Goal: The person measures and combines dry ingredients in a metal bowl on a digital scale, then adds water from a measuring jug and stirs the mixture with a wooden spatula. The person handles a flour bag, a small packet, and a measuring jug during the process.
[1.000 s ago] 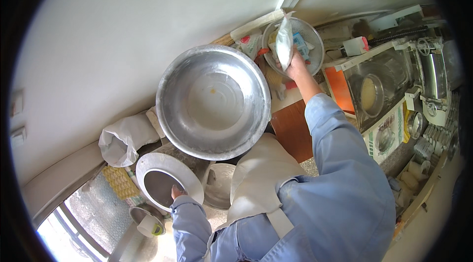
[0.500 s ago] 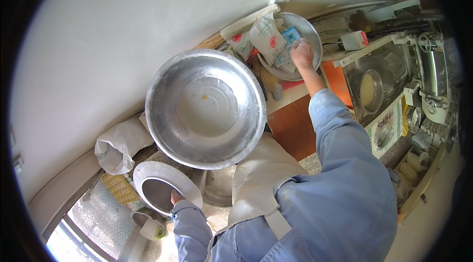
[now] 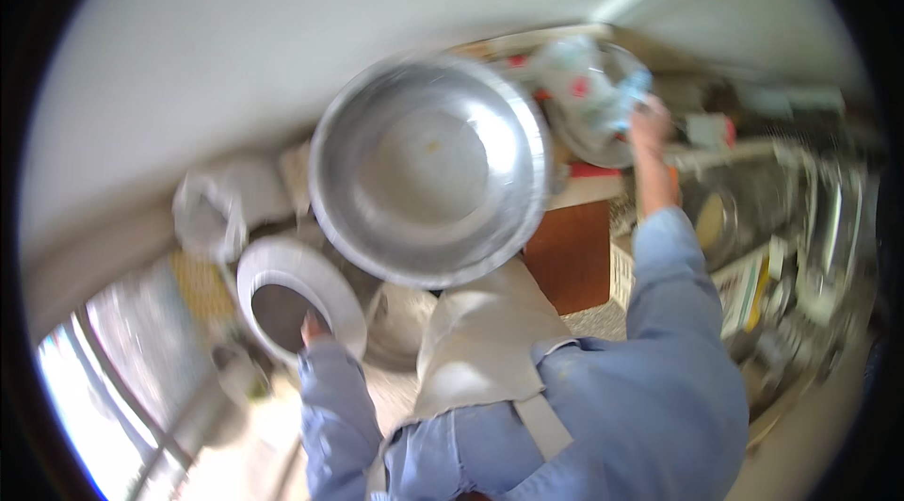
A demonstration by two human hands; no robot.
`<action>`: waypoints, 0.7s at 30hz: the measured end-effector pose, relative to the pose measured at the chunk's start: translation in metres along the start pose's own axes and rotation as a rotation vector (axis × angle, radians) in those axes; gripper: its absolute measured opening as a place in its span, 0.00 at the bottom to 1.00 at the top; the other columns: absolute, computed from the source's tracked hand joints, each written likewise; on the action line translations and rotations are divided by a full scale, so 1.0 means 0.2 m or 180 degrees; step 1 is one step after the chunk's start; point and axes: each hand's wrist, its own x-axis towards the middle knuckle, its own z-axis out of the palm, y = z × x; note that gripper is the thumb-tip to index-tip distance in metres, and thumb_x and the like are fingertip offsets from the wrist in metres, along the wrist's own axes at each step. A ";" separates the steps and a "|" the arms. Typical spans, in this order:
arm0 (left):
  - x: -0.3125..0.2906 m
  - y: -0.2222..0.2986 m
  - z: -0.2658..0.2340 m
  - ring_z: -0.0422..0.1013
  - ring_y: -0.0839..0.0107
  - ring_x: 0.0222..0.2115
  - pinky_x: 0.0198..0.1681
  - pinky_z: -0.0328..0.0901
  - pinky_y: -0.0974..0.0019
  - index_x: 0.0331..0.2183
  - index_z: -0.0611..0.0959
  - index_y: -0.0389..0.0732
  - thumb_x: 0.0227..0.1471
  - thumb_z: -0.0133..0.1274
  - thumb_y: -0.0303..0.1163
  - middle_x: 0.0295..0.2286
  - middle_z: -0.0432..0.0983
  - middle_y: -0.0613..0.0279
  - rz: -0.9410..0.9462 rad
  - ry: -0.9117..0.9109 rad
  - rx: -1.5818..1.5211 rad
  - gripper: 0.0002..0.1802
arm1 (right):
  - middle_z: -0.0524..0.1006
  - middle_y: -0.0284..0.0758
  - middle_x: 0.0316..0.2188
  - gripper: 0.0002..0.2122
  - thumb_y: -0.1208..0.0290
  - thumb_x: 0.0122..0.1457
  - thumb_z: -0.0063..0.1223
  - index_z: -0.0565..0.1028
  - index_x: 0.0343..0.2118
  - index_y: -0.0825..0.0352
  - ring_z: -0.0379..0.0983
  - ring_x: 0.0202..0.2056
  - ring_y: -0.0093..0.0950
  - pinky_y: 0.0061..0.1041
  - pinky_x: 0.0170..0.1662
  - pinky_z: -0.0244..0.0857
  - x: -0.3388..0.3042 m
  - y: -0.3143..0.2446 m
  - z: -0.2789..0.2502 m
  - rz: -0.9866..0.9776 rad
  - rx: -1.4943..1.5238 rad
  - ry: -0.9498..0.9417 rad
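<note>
My right hand (image 3: 650, 124) is closed at a blue packet (image 3: 634, 87), which I appear to grip by its near edge; motion blur softens the fingers. White paper bags (image 3: 576, 77) with red marks lie beside the packet in a round metal basin (image 3: 614, 160). Down on the left, my left hand (image 3: 314, 328) has its fingers at the inner edge of a pale, wide-rimmed round vessel (image 3: 350, 313) with a dark opening. The fingers seem wrapped over that rim. Between my hands stands a large silver metal bowl (image 3: 424, 251), holding only a small yellowish spot.
A white plastic bag (image 3: 212, 209) lies left of the big bowl, against the wall. A reddish-brown panel (image 3: 570, 256) stands below the packet basin. Metal machinery (image 3: 833, 247) lines the right side. Near the pale vessel is another metal basin (image 3: 400, 322).
The view has swung, shifting the scene and blurring it. The blue packet has moved slightly right of the white bags with my right hand. My left hand stays at the pale rim.
</note>
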 end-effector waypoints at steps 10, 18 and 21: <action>0.10 0.22 0.15 0.65 0.51 0.41 0.44 0.61 0.59 0.35 0.77 0.36 0.43 0.44 0.45 0.38 0.70 0.45 0.0616 0.1231 0.4704 0.23 | 0.72 0.46 0.29 0.13 0.66 0.47 0.47 0.72 0.29 0.72 0.68 0.33 0.41 0.34 0.37 0.60 -0.01 -0.09 -0.40 -0.0933 -0.1350 -0.0095; 0.95 -0.30 -0.36 0.70 0.60 0.27 0.29 0.65 0.55 0.26 0.80 0.42 0.45 0.44 0.33 0.28 0.74 0.55 0.2011 -0.0140 0.7566 0.11 | 0.72 0.43 0.26 0.12 0.65 0.49 0.49 0.71 0.28 0.72 0.68 0.28 0.37 0.32 0.34 0.61 -0.11 -0.31 -0.49 -0.0910 -0.1288 0.0118; 1.14 -0.38 -0.15 0.71 0.60 0.27 0.28 0.65 0.55 0.25 0.80 0.43 0.45 0.43 0.34 0.28 0.74 0.56 0.1621 0.0473 0.6557 0.11 | 0.71 0.43 0.24 0.13 0.64 0.49 0.50 0.70 0.27 0.73 0.66 0.26 0.36 0.34 0.32 0.59 -0.17 -0.35 -0.55 -0.0913 -0.1335 0.0039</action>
